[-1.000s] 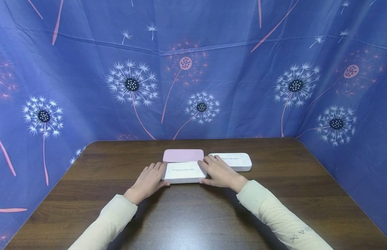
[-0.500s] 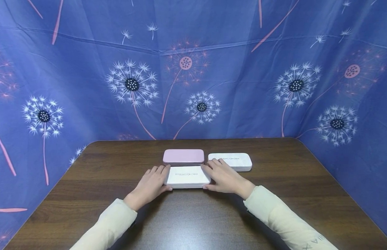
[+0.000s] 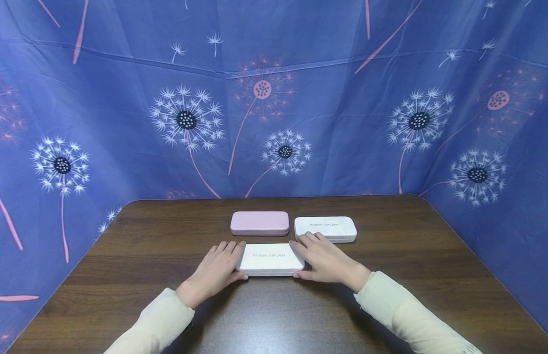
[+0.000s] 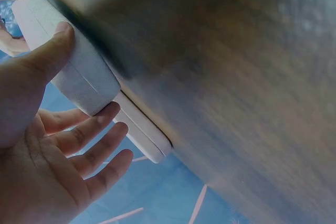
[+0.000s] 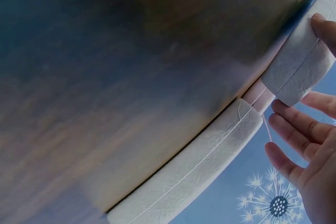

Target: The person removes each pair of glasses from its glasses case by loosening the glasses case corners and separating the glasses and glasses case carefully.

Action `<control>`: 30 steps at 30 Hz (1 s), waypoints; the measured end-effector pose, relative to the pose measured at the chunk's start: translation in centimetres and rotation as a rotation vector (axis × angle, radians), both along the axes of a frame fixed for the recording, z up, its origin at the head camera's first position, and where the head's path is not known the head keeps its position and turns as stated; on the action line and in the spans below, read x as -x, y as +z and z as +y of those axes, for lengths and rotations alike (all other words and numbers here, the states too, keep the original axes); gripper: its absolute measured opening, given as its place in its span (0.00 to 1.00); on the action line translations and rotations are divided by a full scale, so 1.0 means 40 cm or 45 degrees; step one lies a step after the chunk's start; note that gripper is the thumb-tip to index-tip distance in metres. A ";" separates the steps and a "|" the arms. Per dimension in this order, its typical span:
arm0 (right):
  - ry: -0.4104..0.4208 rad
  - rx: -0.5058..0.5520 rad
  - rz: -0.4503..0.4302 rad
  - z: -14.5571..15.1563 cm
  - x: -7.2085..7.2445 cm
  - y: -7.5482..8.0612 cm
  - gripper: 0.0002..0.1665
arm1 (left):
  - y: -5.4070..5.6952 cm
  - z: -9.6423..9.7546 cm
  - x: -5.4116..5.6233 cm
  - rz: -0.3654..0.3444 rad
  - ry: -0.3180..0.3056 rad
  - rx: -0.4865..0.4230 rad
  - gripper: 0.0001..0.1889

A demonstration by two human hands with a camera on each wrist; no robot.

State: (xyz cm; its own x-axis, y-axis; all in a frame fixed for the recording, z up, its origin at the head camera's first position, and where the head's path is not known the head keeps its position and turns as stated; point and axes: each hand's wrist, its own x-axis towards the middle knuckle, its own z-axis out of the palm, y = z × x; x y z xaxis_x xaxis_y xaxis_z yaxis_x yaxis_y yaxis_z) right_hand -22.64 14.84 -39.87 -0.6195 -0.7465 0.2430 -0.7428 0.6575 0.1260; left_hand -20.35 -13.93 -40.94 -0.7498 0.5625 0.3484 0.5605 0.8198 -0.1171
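Note:
A white glasses case (image 3: 270,265) with a line of small print on its lid lies crosswise between my two hands, close over the tabletop. My left hand (image 3: 215,271) holds its left end, the thumb on the front side and the fingertips at the back, as the left wrist view shows on the case's end (image 4: 86,85). At the right end my right hand (image 3: 329,261) pinches it in the same way, thumb in front. In the right wrist view this held case (image 5: 296,59) shows a seam along its side.
Behind the held case lies a pink glasses case (image 3: 259,223). A second white glasses case (image 3: 340,229) is to its right, its near left corner partly covered by my right hand. The brown wooden table (image 3: 265,314) ends at a blue dandelion-patterned cloth (image 3: 345,147).
Both hands have drawn the white glasses case toward me and slightly right, off its place overlapping the pink case. The pink case's front side now shows, and a gap separates the two.

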 end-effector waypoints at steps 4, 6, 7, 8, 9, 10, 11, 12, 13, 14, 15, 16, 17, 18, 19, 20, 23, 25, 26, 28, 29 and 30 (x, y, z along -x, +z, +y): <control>0.006 0.002 -0.003 0.004 -0.009 -0.002 0.43 | -0.001 0.005 -0.009 -0.035 -0.005 -0.004 0.40; 0.013 0.003 0.007 0.005 -0.014 -0.002 0.43 | 0.000 0.007 -0.014 -0.050 -0.010 -0.005 0.40; 0.017 0.003 0.015 0.006 -0.016 -0.002 0.43 | 0.000 0.008 -0.016 -0.055 -0.011 -0.004 0.40; 0.020 0.001 0.022 0.007 -0.018 -0.003 0.43 | 0.001 0.009 -0.018 -0.056 -0.013 -0.005 0.40; 0.020 -0.002 0.025 0.008 -0.019 -0.003 0.43 | 0.002 0.010 -0.020 -0.057 -0.014 -0.005 0.40; 0.021 -0.004 0.026 0.009 -0.021 -0.003 0.43 | 0.003 0.010 -0.022 -0.057 -0.017 -0.005 0.40; 0.020 -0.006 0.026 0.009 -0.022 -0.002 0.44 | 0.003 0.011 -0.024 -0.054 -0.017 -0.002 0.40; 0.020 -0.009 0.024 0.009 -0.024 -0.002 0.44 | 0.004 0.011 -0.025 -0.051 -0.019 0.000 0.40; 0.018 -0.011 0.018 0.010 -0.025 -0.002 0.44 | 0.005 0.011 -0.026 -0.047 -0.021 0.002 0.40; 0.017 -0.012 0.013 0.010 -0.026 -0.001 0.44 | 0.006 0.012 -0.027 -0.043 -0.023 0.002 0.40; 0.014 -0.014 0.006 0.010 -0.027 -0.001 0.44 | 0.006 0.012 -0.028 -0.041 -0.025 0.003 0.40; 0.013 -0.016 0.001 0.010 -0.028 -0.001 0.45 | 0.007 0.012 -0.029 -0.039 -0.028 0.003 0.40; 0.012 -0.018 -0.004 0.010 -0.029 -0.001 0.45 | 0.007 0.012 -0.030 -0.036 -0.030 0.003 0.39; 0.011 -0.020 -0.007 0.011 -0.030 -0.001 0.45 | 0.007 0.012 -0.030 -0.033 -0.033 0.002 0.39; 0.010 -0.021 -0.009 0.011 -0.030 -0.001 0.45 | 0.007 0.012 -0.031 -0.029 -0.034 0.001 0.39; 0.010 -0.022 -0.009 0.011 -0.031 -0.001 0.45 | 0.007 0.012 -0.031 -0.025 -0.035 -0.001 0.39; 0.012 -0.022 -0.002 0.011 -0.031 -0.002 0.45 | 0.006 0.012 -0.031 -0.010 -0.038 -0.011 0.39; 0.015 -0.018 0.008 0.011 -0.030 -0.004 0.45 | 0.006 0.012 -0.031 -0.005 -0.037 -0.018 0.39; 0.017 -0.014 0.013 0.012 -0.030 -0.005 0.45 | 0.006 0.012 -0.031 -0.006 -0.034 -0.020 0.39; 0.017 -0.012 0.017 0.013 -0.030 -0.006 0.45 | 0.006 0.012 -0.032 -0.013 -0.027 -0.021 0.39; 0.015 -0.011 0.015 0.014 -0.030 -0.006 0.45 | 0.006 0.011 -0.032 -0.016 -0.025 -0.021 0.39; 0.011 -0.010 0.010 0.015 -0.031 -0.007 0.45 | 0.007 0.011 -0.032 -0.020 -0.024 -0.022 0.39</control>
State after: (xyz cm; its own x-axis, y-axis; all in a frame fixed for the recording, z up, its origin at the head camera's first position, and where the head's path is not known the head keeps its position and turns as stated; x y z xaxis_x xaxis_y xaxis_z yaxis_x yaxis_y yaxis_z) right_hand -21.42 15.42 -40.13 -0.6107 -0.7540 0.2419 -0.7477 0.6497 0.1374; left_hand -19.09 -13.49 -40.68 -0.7448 0.5704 0.3463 0.5773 0.8110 -0.0943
